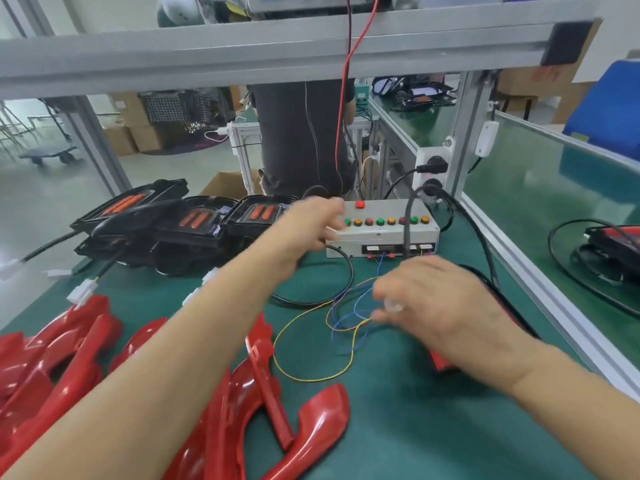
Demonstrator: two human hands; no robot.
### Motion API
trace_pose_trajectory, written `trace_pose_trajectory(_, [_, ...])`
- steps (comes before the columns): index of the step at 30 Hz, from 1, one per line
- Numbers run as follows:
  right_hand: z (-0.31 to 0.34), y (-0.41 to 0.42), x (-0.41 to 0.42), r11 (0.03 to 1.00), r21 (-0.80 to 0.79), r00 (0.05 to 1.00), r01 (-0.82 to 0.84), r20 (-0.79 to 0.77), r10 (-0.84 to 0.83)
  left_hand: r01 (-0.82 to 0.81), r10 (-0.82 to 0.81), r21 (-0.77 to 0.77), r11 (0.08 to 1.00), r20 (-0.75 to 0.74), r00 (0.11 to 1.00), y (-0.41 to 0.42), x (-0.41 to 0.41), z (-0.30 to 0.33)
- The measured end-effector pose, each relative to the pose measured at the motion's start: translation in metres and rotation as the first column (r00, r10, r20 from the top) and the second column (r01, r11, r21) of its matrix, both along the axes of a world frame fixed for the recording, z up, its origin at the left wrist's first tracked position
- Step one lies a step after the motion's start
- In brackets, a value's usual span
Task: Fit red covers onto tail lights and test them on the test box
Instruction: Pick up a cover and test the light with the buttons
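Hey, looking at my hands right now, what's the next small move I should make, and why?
Probably press a button with the left hand: it is already at the test box's button row, while the right hand pinches a small white piece, seemingly a connector, among the wires. Motion blur hides whether anything is plugged in.

Green bench mat (398, 427); aluminium frame (277, 46) overhead; grey floor (41, 188); cardboard boxes (138, 136) behind.

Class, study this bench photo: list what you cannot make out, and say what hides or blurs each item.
- Left hand at the test box: motion blur hides which button it touches.
- Right hand: blurred; the small clear part at its fingertips is unidentifiable.
- Red piece under the right wrist: mostly covered.
- Red covers: cut off by the left edge.
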State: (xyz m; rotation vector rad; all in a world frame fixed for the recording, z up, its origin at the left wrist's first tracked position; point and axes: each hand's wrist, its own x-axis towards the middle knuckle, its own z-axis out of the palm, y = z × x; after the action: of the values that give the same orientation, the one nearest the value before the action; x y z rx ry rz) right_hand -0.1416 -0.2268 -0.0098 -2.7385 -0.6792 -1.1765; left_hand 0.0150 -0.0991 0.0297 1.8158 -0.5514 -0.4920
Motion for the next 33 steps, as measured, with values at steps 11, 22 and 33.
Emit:
trace_pose_trajectory(11, [-0.005, -0.041, 0.002, 0.706, 0.641, 0.768, 0.301, -0.601, 0.218, 0.178, -0.450, 0.520, 0.836, 0.463, 0.763, -0.017, -0.035, -0.073])
trace_pose_trajectory(22, [-0.019, -0.042, 0.012, 0.824, 0.447, 0.875, 0.349, -0.470, -0.116, 0.097, -0.097, 0.010, 0.995, -0.009, 0.995, -0.009, -0.006, -0.056])
trace_pose_trajectory(33, [-0.027, -0.035, 0.027, 0.809, 0.439, 0.850, 0.390, -0.509, -0.133, 0.198, -0.167, 0.082, 0.977, -0.285, 0.944, -0.003, -0.005, -0.060])
